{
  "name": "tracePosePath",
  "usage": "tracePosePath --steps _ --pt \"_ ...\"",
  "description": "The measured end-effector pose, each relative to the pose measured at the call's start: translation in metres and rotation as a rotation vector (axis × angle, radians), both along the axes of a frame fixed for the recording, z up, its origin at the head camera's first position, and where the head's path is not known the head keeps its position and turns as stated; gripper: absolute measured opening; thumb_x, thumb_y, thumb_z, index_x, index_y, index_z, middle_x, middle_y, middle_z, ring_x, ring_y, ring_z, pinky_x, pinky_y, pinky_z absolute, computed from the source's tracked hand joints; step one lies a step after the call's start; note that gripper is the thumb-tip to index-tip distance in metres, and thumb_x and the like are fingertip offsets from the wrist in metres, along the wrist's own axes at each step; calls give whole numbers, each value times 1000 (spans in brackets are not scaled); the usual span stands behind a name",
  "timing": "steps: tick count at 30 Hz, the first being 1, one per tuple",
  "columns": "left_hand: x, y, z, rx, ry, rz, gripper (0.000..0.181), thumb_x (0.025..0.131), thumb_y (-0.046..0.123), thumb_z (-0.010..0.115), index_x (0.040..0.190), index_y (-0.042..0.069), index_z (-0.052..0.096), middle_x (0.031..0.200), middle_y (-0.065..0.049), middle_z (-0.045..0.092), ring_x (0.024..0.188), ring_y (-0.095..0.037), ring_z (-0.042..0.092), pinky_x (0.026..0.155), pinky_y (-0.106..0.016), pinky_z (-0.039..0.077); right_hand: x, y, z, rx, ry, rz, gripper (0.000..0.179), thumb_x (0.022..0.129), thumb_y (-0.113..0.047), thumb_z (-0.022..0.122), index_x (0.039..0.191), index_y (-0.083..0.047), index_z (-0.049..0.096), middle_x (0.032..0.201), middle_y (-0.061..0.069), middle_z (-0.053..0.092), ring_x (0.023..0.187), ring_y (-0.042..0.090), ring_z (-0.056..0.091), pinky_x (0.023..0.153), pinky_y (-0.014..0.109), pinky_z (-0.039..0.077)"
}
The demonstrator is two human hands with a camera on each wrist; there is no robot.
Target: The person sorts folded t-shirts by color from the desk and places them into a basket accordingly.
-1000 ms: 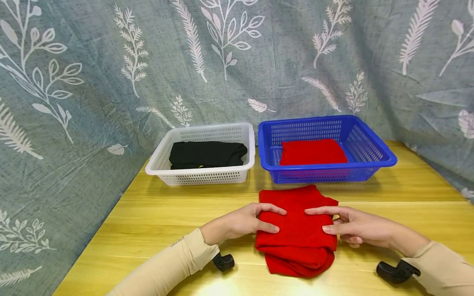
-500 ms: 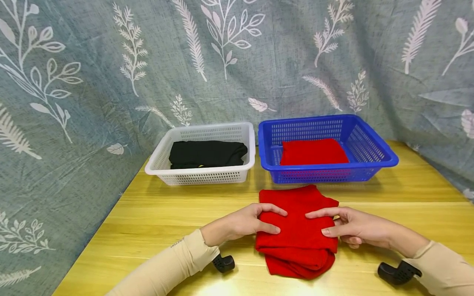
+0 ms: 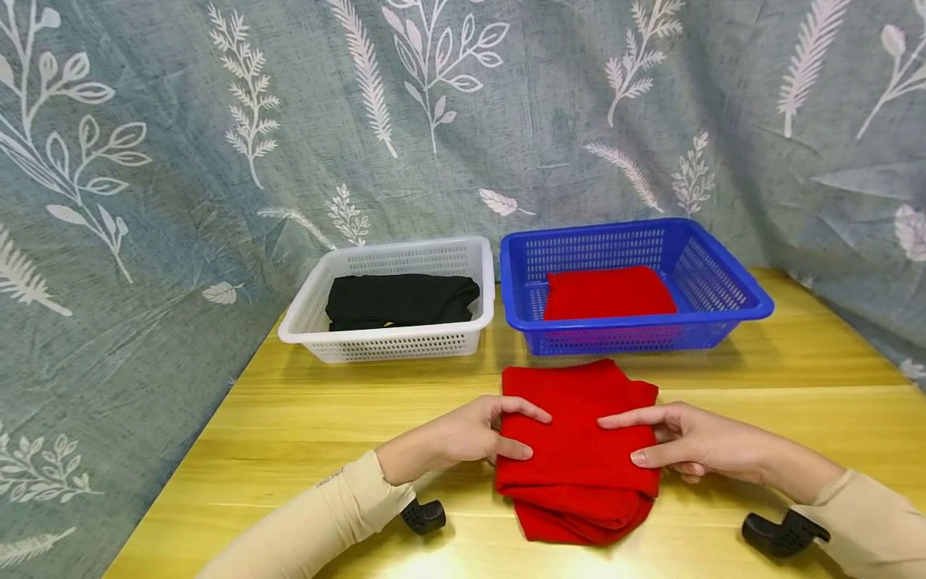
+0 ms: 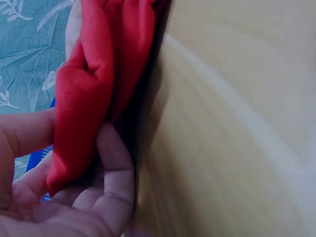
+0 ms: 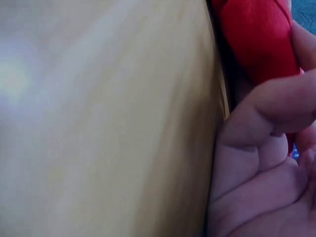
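Observation:
A folded red garment lies on the wooden table in front of me, its lower layers sticking out at the near side. My left hand grips its left edge, thumb and index finger on top. In the left wrist view, the other fingers curl in under the red fabric. On the opposite edge, my right hand has its thumb and index finger over the top layer. Its lower fingers bend beneath that side in the right wrist view.
Behind the garment stand a white basket with folded black clothing inside and a blue basket holding another folded red piece. A patterned curtain hangs behind the table.
The left thumb and index finger have slid slightly left, toward the garment's edge. The right hand has drawn back very slightly. The garment stays in place; the head view has shifted a little.

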State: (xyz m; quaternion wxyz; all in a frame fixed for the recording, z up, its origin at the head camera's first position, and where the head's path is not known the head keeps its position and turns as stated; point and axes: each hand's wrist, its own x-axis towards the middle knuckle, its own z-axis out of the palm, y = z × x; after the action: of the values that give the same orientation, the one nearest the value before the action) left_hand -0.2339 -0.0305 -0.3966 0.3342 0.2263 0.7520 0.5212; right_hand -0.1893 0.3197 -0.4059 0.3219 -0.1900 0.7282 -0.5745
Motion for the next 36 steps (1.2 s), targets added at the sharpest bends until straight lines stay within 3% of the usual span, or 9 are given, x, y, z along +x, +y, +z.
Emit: tracePosePath --steps 4,8,15,20,26,33,36 --pt "2 0 1 11 37 11 47 92 -5 77 132 20 75 69 -1 51 58 -13 43 52 -18 39 2 -1 3 12 52 12 59 105 -9 67 160 -2 47 63 4 31 47 24 25 43 35 21" --pt "4 -2 5 20 67 1 48 92 -5 78 133 20 75 70 -1 51 63 -14 45 53 -19 39 6 -1 9 15 95 20 59 105 -7 67 160 -3 48 65 16 28 47 24 23 42 35 19" --pt "4 -7 19 17 163 -58 50 94 -1 78 137 23 72 65 4 43 62 -13 38 58 -22 34 13 -2 28 33 137 -7 58 103 -7 70 158 -10 54 63 10 18 49 21 18 43 34 17" --pt "4 -9 30 32 217 -85 50 95 3 78 140 23 71 61 4 39 58 -14 34 59 -23 33 16 0 45 80 165 -26 58 103 -9 70 159 -13 54 64 4 22 51 19 17 43 36 18" --pt "4 -12 47 87 253 -107 50 96 2 77 144 17 67 60 4 36 58 -14 34 59 -24 31 16 2 62 59 263 -15 56 104 -4 67 158 -12 54 64 11 23 51 23 21 43 37 20" --pt "1 -13 64 102 315 -93 47 98 6 77 142 21 69 68 6 55 60 -14 34 62 -25 33 14 5 80 97 361 -62 55 103 -4 68 155 -21 60 65 12 27 52 29 30 43 37 29" --pt "0 -13 72 99 331 -86 47 98 8 78 142 23 69 79 4 65 69 -13 43 66 -26 36 14 4 93 129 399 -88 54 102 -6 70 154 -20 60 65 11 26 52 28 30 43 37 29"
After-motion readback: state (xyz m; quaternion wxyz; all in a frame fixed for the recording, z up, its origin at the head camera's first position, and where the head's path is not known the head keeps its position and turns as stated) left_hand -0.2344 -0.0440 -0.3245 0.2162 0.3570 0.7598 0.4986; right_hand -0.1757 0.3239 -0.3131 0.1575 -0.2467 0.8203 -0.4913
